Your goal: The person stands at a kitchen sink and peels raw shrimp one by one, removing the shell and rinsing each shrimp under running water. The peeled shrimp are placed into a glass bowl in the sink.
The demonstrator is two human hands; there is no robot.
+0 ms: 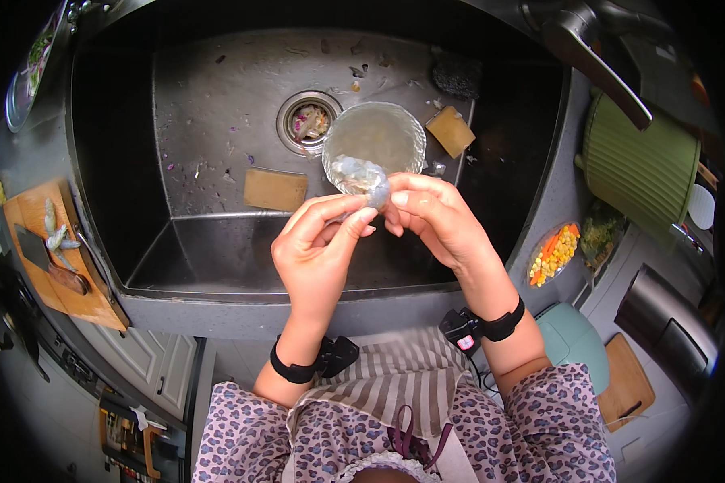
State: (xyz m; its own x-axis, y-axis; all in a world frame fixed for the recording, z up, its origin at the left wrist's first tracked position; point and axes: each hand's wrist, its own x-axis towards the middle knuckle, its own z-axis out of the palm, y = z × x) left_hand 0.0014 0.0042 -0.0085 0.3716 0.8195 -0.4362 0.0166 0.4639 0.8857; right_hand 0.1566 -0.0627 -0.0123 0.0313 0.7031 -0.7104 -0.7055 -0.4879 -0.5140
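A raw, grey translucent shrimp point(377, 194) is pinched between the thumb and fingertips of my left hand point(319, 232). From the other side, the fingertips of my right hand point(438, 214) grip it too. Just beyond my fingers is a clear glass bowl point(374, 124), standing in the sink with cloudy liquid inside. Pale, glossy pieces that look like shrimp show at the bowl's near side, partly covered by my hands. Where the held shrimp ends and those pieces begin is hard to tell.
Food scraps sit in the drain point(310, 121) of the steel sink point(217, 90), with two sponges point(275, 188) nearby. At left, a wooden cutting board point(42, 226) carries a cleaver point(48, 259) and shrimp. Diced vegetables point(554, 255) rest at right, below the faucet point(604, 66) and green basket point(640, 160).
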